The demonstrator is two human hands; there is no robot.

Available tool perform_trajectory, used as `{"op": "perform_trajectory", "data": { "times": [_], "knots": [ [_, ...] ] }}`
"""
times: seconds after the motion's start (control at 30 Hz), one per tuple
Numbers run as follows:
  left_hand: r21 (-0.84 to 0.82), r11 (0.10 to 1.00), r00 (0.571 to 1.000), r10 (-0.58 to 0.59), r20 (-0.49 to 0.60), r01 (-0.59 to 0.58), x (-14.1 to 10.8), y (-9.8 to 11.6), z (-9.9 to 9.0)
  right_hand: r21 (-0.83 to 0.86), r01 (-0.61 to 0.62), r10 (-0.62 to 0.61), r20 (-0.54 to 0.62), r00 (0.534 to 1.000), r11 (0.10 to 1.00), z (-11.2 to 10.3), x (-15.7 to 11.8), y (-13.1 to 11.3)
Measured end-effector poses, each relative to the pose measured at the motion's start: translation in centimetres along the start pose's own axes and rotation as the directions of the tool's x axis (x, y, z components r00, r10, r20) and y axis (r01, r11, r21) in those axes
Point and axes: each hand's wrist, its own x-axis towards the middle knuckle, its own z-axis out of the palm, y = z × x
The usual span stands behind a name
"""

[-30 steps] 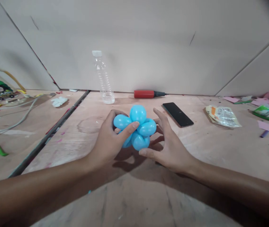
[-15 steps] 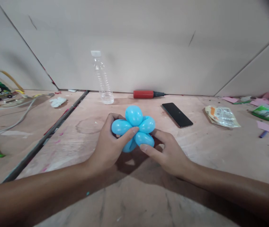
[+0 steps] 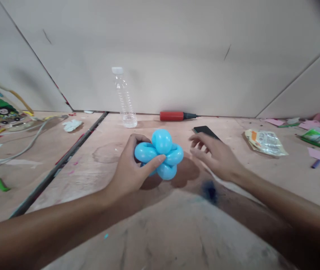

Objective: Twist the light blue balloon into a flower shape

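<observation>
A light blue balloon flower [image 3: 162, 141], twisted into several rounded petals, is held above the pinkish tabletop. My left hand [image 3: 132, 167] grips it from the left, the thumb lying across its middle and the other fingers partly hidden behind. To the right of the balloon and apart from it, my right hand [image 3: 216, 153] hangs in the air with loosely bent, spread fingers and nothing in them. It covers most of a black phone [image 3: 205, 131] lying on the table.
Along the wall are a clear plastic bottle [image 3: 125, 99] and a red balloon pump [image 3: 171, 116]. At right lies a plastic packet [image 3: 265, 142] near pink paper scraps [image 3: 317, 154]. A printed bag [image 3: 3, 108], cables [image 3: 37, 137] and a green balloon piece [image 3: 1, 184] are at left.
My right hand has let go of the balloon flower and moved right, over the phone. The flower has turned slightly in my left hand. The view has tilted up a little.
</observation>
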Motion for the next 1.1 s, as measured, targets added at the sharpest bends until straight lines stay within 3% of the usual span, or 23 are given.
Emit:
{"op": "perform_trajectory", "data": {
  "times": [0.07, 0.1, 0.17, 0.2, 0.3, 0.43, 0.57, 0.7, 0.8, 1.0, 1.1],
  "knots": [
    [-0.020, 1.000, 0.999, -0.009, 0.031, 0.010, 0.2, -0.4, -0.1, -0.399, -0.183, 0.133, -0.150, 0.980, 0.898, -1.4, 1.6, 3.4],
    [-0.048, 0.998, 0.998, -0.027, 0.048, 0.029, 0.2, -0.6, -0.1, -0.507, -0.260, 0.215, -0.148, 0.965, 0.822, -2.0, 2.3, 5.0],
    [-0.123, 0.990, 0.995, -0.053, 0.084, 0.063, 0.3, -0.9, -0.1, -0.590, -0.332, 0.366, -0.065, 0.928, 0.736, -2.9, 3.3, 7.7],
    [-0.159, 0.984, 0.994, -0.059, 0.096, 0.074, 0.3, -1.0, -0.1, -0.570, -0.360, 0.407, -0.048, 0.912, 0.739, -3.1, 3.6, 8.6],
    [-0.214, 0.973, 0.992, -0.062, 0.111, 0.085, 0.2, -1.2, 0.0, -0.470, -0.402, 0.447, -0.019, 0.894, 0.785, -3.0, 3.9, 9.8],
    [-0.188, 0.975, 0.985, -0.087, 0.152, 0.116, 0.3, -1.4, -0.1, -0.369, -0.383, 0.402, -0.028, 0.915, 0.847, -2.2, 3.7, 9.6],
    [-0.164, 0.977, 0.980, -0.109, 0.168, 0.136, 0.5, -1.4, -0.3, -0.240, -0.421, 0.425, -0.037, 0.905, 0.875, -2.4, 3.7, 9.2],
    [-0.166, 0.974, 0.979, -0.124, 0.163, 0.151, 0.6, -1.6, -0.3, 0.013, -0.451, 0.442, 0.178, 0.879, 0.892, -3.4, 3.8, 8.0],
    [-0.179, 0.972, 0.979, -0.127, 0.158, 0.154, 0.7, -1.7, -0.3, 0.091, -0.460, 0.417, 0.298, 0.859, 0.883, -3.4, 3.4, 6.5],
    [-0.220, 0.963, 0.982, -0.130, 0.134, 0.157, 0.8, -1.8, -0.2, 0.420, -0.480, 0.425, 0.223, 0.877, 0.770, -1.6, 2.2, 3.5],
    [-0.223, 0.962, 0.982, -0.131, 0.135, 0.159, 0.9, -1.8, -0.1, 0.671, -0.488, 0.433, 0.267, 0.861, 0.559, -0.7, 2.1, 2.8]
  ]
}}
